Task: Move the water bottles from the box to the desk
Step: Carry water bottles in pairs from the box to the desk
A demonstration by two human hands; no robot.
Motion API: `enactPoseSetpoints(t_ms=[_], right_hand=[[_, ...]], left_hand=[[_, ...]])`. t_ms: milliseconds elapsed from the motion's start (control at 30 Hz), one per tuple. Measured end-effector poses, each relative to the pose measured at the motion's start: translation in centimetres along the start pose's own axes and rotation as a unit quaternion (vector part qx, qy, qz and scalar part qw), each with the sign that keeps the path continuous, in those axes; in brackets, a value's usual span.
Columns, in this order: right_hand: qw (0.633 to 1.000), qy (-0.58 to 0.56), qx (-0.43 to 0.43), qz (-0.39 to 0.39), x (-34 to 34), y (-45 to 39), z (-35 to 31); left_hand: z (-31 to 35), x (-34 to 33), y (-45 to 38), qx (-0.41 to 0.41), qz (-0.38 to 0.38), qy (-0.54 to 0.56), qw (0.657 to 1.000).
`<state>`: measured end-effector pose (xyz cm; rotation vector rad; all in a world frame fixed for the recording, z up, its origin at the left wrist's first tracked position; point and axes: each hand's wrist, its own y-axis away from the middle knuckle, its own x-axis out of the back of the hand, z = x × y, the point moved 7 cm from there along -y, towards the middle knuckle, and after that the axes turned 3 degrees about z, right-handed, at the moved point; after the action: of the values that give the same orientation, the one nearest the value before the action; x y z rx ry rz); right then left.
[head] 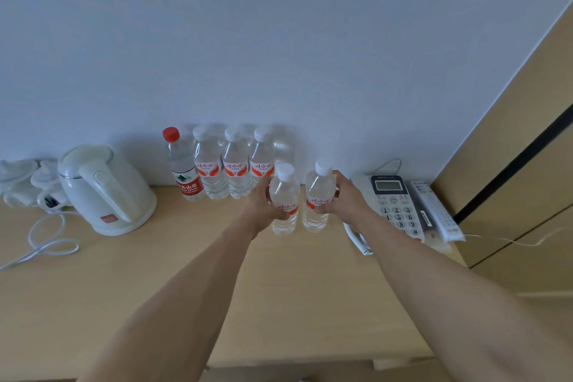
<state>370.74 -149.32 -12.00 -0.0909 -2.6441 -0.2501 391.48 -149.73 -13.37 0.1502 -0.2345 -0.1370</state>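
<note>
Water bottles, two, held upright just beside each other over the middle of the table (186,273), toward its far edge. Head view: my left hand (263,205) has its fingers (280,216) wrapped around the left bottle (284,198) at the red label; my right hand (344,195) has its fingers closed around the right bottle (319,195) in the same way. Both bottles are clear with white caps. I cannot tell whether their bases touch the table or sit slightly above it.

Along the far edge, against the wall (279,40), stands a row of three matching white-capped bottles (235,164), with more clear bottles partly hidden behind them. At the left end of that row stands a taller bottle with a red cap (183,164) and a red-and-white label.

Toward the far left corner sits a white electric kettle (105,189), its white cord (46,239) looped on the table beside it. Toward the far right corner lies a white desk telephone (397,205), partly covered by my right forearm, with a white remote control (434,211) just beside it at the right edge.
</note>
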Motion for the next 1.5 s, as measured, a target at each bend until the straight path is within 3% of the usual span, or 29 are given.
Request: enactPoseSetpoints(t_ms=[333, 567, 700, 800, 967, 1100, 1333, 1500], right_hand=[[1.0, -0.017, -0.007, -0.007, -0.6, -0.3, 1.1], [0.998, 0.036, 0.029, -0.035, 0.4, -0.2, -1.2], [0.989, 0.102, 0.109, -0.002, 1.8, -0.3, -3.9], [0.978, 0.142, 0.153, 0.017, 2.0, -0.1, -5.0], [0.971, 0.166, 0.172, 0.028, 1.8, 0.0, -5.1], [0.97, 0.165, 0.173, 0.03, 2.0, 0.0, -5.0], [0.976, 0.148, 0.159, 0.019, 1.8, -0.1, -4.4], [0.977, 0.146, 0.155, 0.021, 1.8, -0.2, -4.2]], left_hand=[[-0.3, -1.0, -1.5, 0.004, -0.042, -0.003, 0.999], [1.2, -0.3, -1.1, -0.032, -0.044, -0.151, 0.987], [6.5, 2.0, -0.5, -0.152, 0.015, -0.307, 0.939], [10.6, 2.0, 0.0, -0.228, 0.021, -0.413, 0.882], [12.7, -0.7, 0.4, -0.258, -0.002, -0.569, 0.781], [12.2, -1.7, 0.4, -0.261, 0.009, -0.617, 0.742], [12.1, -1.8, -1.2, -0.248, -0.001, -0.582, 0.775], [12.9, -2.1, -3.0, -0.244, -0.008, -0.591, 0.769]])
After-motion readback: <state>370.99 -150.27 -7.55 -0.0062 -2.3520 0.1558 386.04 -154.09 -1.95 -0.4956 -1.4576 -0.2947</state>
